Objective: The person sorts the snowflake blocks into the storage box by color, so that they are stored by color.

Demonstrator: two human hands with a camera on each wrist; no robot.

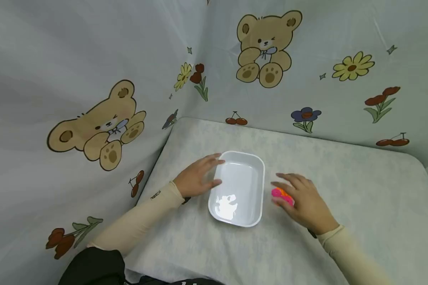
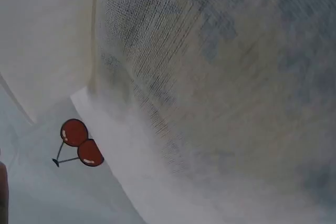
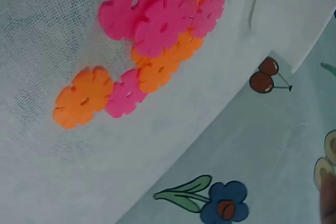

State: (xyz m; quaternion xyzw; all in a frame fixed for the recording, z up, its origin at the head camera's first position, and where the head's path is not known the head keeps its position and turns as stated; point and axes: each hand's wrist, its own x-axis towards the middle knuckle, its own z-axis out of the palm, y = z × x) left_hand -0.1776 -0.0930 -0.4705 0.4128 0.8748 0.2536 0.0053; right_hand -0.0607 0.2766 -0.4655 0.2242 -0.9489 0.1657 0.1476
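A white rectangular tray [image 1: 240,178] with rounded corners lies on the cloth-covered table, bare inside. My left hand [image 1: 197,178] is at its left side, thumb and fingers apart, fingertips over the rim. To the right of the tray, my right hand [image 1: 306,201] hovers over a small heap of pink and orange flower-shaped plastic discs [image 1: 282,196], which it partly hides in the head view. In the right wrist view the pink discs [image 3: 160,27] overlap one another, and an orange disc [image 3: 83,98] lies at the heap's end. Nothing is gripped by either hand.
A pale mottled cloth [image 1: 371,186] covers the table. White sheets printed with bears [image 1: 265,47], flowers and cherries rise as walls along the back and left edges. A dark-clothed lap [image 1: 146,280] is at the near edge.
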